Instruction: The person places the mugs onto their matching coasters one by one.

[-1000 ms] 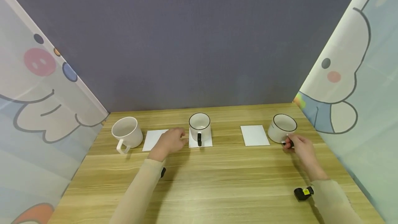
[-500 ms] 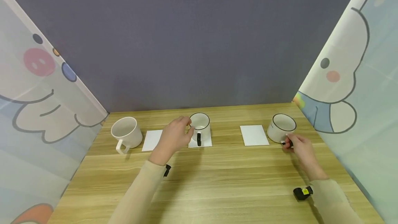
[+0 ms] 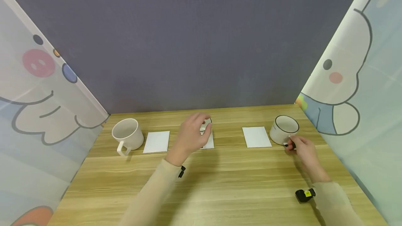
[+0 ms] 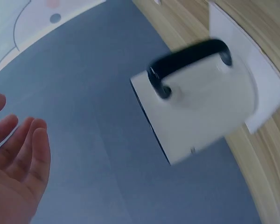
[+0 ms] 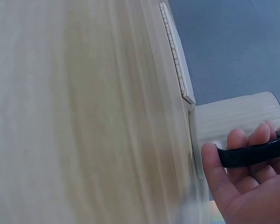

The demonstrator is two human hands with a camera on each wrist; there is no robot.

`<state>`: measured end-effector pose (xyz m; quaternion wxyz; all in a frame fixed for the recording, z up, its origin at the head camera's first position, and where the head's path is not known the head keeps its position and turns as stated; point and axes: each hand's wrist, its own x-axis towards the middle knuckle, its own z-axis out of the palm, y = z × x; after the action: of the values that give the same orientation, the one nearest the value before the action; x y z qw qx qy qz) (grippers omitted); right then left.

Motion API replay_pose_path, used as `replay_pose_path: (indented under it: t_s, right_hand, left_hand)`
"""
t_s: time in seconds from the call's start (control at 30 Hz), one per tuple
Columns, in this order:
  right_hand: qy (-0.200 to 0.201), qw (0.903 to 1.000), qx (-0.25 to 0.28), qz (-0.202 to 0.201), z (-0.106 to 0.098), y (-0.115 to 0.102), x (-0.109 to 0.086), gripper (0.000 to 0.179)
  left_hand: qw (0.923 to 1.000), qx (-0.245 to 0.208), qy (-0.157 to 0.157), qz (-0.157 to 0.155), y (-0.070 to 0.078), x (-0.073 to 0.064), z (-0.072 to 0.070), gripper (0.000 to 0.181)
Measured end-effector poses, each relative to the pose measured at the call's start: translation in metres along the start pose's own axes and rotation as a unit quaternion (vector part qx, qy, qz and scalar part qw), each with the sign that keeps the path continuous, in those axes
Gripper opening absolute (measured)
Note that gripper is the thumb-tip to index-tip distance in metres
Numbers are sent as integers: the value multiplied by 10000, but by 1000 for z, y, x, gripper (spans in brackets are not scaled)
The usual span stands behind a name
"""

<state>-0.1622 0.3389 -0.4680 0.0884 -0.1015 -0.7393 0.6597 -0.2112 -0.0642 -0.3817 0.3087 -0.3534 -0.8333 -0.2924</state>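
My left hand [image 3: 192, 133] hovers over the middle mug, its fingers loosely bent with nothing between them. This white mug [image 4: 205, 112] has a dark rim and a black handle [image 4: 186, 60]; it stands on a white square coaster [image 4: 270, 88], mostly hidden behind the hand in the head view. In the left wrist view the fingers [image 4: 37, 154] are apart from the mug. At the right, my right hand [image 3: 303, 149] grips the black handle [image 5: 254, 155] of a similar dark-rimmed mug [image 3: 278, 135], which stands upright on the table just right of another coaster [image 3: 257, 137].
An all-white mug [image 3: 129, 135] stands at the left, beside a third white coaster [image 3: 157, 141]. A dark grey panel [image 3: 201, 44] rises behind the wooden table [image 3: 238, 184]. Cartoon-printed curtains [image 3: 342, 100] hang on both sides.
My left hand has moved right and up from beside the middle mug to over it, its fingers opening out from a loose curl. The right hand and its mug have stayed in place.
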Motion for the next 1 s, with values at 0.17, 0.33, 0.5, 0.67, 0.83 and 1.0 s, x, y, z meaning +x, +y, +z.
replay_pose_path:
  t_s: [0.17,0.33,0.5,0.67,0.83,1.0]
  right_hand:
    - [3,10000,-53,12,0,0,-1,45]
    - [27,10000,24,42,1,-1,0,44]
    - [67,9999,54,89,1,-2,1,43]
    - [90,9999,0,105,2,-1,0,44]
    - [107,9999,-41,54,2,-1,0,45]
    - [100,9999,-26,34,2,0,-1,43]
  left_hand:
    - [9999,-96,56,-21,10,6,11,22]
    - [9996,-54,23,-293,23,14,19,26]
    - [9980,-137,-222,-575,32,21,28,30]
    - [9938,-246,-767,-762,37,28,37,33]
    - [9896,-106,-1151,-860,40,36,50,36]
    - [9863,101,-1362,-926,41,41,62,40]
